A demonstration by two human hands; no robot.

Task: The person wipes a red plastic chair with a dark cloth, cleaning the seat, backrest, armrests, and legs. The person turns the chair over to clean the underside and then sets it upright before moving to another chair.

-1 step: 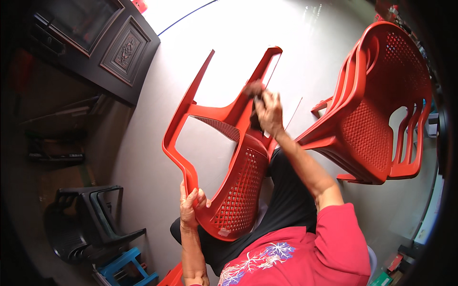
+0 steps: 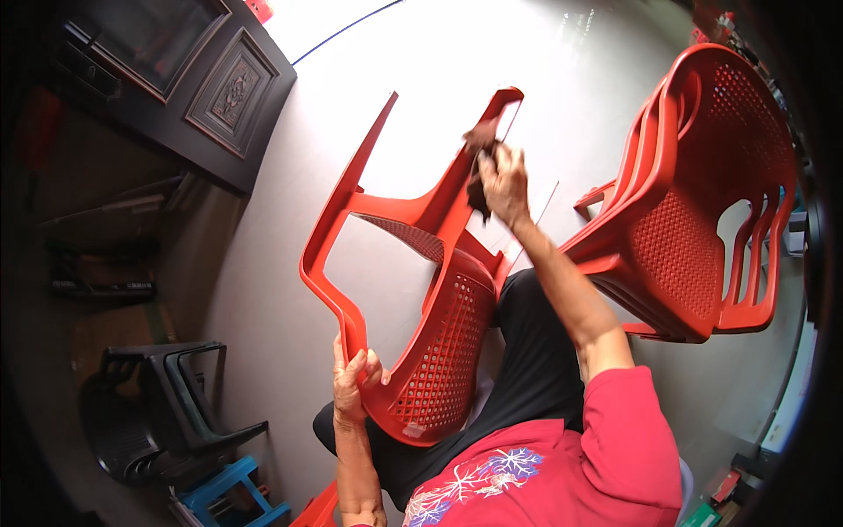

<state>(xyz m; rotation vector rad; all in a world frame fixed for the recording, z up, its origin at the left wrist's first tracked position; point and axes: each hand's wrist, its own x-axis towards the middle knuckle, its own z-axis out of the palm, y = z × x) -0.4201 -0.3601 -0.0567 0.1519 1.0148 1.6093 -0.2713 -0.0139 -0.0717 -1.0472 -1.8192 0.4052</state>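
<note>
Left hand point(image 2: 351, 391), fingers curled, gripped edge point(image 2: 352, 327) of red chair point(image 2: 450, 230), centre frame; right hand point(image 2: 507, 184) pinched brown cloth point(image 2: 477, 198) at leg point(image 2: 455, 186), upper centre. Wiping looked under way, unfinished; extent cleaned unclear. Chair stack point(image 2: 672, 255) stood at right.

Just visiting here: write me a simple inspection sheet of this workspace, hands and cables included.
Surface: pale grey floor, bright toward the top.
Job's things: a tipped red chair and a dark brown cloth.
Clutter: stacked red chairs at right; dark chairs and a blue stool at lower left.
Hands: left hand grips the chair's frame; right hand holds the cloth at a chair leg.
Cables: thin dark line at the top; cannot tell whether it is one.
Surroundings: dark door or cabinet with a carved panel, upper left.
</note>
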